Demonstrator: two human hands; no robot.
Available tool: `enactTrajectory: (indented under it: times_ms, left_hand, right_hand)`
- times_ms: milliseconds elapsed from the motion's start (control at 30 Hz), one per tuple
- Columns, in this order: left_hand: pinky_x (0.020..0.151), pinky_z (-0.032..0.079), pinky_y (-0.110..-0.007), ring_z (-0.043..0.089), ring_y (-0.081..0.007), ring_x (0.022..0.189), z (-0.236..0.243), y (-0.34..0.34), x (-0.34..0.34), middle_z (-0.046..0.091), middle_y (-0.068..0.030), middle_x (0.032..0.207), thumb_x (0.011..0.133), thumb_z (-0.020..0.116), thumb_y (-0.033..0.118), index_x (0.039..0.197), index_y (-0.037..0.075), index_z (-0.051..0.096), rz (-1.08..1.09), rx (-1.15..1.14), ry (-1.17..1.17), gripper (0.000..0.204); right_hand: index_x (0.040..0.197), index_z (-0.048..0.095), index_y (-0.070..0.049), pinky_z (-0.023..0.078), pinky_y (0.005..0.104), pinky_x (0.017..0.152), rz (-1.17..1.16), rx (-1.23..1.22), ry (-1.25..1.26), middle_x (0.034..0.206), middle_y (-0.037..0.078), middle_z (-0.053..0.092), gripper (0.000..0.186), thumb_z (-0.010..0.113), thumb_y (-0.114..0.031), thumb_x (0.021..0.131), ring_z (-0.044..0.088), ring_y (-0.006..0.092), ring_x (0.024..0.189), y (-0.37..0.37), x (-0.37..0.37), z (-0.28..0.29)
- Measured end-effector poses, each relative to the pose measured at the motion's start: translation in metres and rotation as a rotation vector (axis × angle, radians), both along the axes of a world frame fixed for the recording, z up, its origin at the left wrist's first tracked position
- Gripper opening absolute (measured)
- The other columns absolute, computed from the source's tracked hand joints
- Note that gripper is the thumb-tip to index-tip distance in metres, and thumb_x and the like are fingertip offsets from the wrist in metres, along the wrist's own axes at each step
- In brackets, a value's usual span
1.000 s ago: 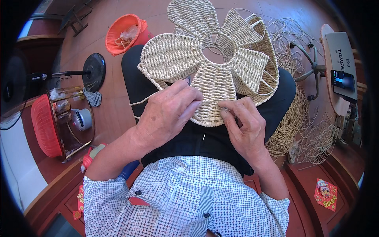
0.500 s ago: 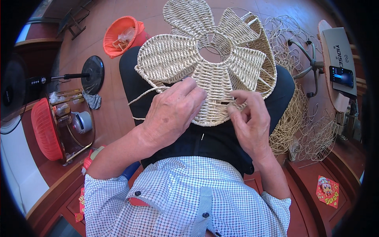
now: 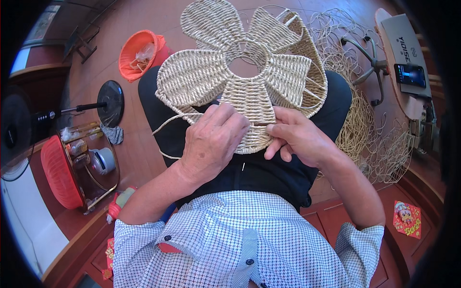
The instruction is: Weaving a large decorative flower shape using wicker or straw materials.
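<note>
Fingers of the left hand (image 3: 210, 137) curl closely against the near petal (image 3: 246, 98) of a woven, flower-shaped piece (image 3: 245, 82) resting on the lap (image 3: 216, 177); whether they pinch is hidden. The right hand (image 3: 300, 137) nips that petal's edge between thumb and forefinger, other fingers loosely parted. The piece seems light, fairly stiff, best gripped by its corded rims (image 3: 253, 151). Beyond, cord (image 3: 356, 127) litters the floor (image 3: 132, 103).

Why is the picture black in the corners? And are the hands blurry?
Head view: the wide fisheye lens probably makes the dark corners, and it bends straight edges near the rim; head view: the left hand and right hand look fairly clear; head view: the phone shows a bluish glow.
</note>
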State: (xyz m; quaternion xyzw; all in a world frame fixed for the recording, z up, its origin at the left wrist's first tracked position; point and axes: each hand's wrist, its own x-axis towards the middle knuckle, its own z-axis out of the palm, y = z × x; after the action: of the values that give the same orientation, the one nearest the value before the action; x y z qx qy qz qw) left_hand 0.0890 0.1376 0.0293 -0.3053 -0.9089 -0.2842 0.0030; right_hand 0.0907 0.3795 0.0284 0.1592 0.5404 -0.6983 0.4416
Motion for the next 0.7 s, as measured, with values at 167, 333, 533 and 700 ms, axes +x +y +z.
enactTrajectory:
  times_ms: [167, 333, 533, 700]
  left_hand:
    - [0.074, 0.056, -0.041, 0.07, -0.0287, 0.089, 0.001, -0.003, -0.002, 0.068, -0.0081, 0.095, 0.091, 0.083, 0.006, 0.102, 0.006, 0.075, 0.003, 0.036, -0.023, 0.013]
    - [0.077, 0.057, -0.041, 0.071, -0.0311, 0.089, 0.004, -0.008, -0.002, 0.069, -0.0108, 0.096, 0.091, 0.081, 0.003, 0.102, 0.003, 0.074, 0.018, 0.066, -0.058, 0.013]
    - [0.077, 0.057, -0.042, 0.07, -0.0311, 0.09, 0.0, -0.003, -0.005, 0.069, -0.01, 0.096, 0.091, 0.081, 0.003, 0.102, 0.004, 0.074, 0.008, 0.042, -0.041, 0.012]
    - [0.083, 0.054, -0.044, 0.068, -0.0307, 0.095, 0.005, 0.002, -0.005, 0.069, -0.0081, 0.098, 0.091, 0.082, 0.007, 0.102, 0.007, 0.075, -0.001, 0.022, -0.008, 0.013]
  right_hand:
    - [0.14, 0.057, 0.008, 0.053, 0.0235, 0.051, -0.058, -0.067, -0.057, 0.113, 0.012, 0.072, 0.033, 0.051, -0.004, 0.11, 0.073, 0.0128, 0.072, 0.001, -0.004, -0.009]
    - [0.158, 0.049, 0.007, 0.05, 0.0214, 0.05, -0.131, -0.062, 0.053, 0.113, 0.011, 0.071, 0.051, 0.051, 0.002, 0.108, 0.068, 0.0094, 0.067, -0.004, 0.004, -0.009]
    - [0.167, 0.035, 0.01, 0.044, 0.0184, 0.043, -0.196, 0.031, 0.16, 0.115, 0.01, 0.071, 0.064, 0.055, 0.004, 0.107, 0.064, 0.0051, 0.061, -0.01, 0.015, -0.012]
    - [0.17, 0.027, 0.012, 0.044, 0.0202, 0.043, -0.214, 0.031, 0.125, 0.109, 0.01, 0.068, 0.07, 0.056, 0.004, 0.106, 0.063, 0.0066, 0.06, -0.01, 0.014, -0.01]
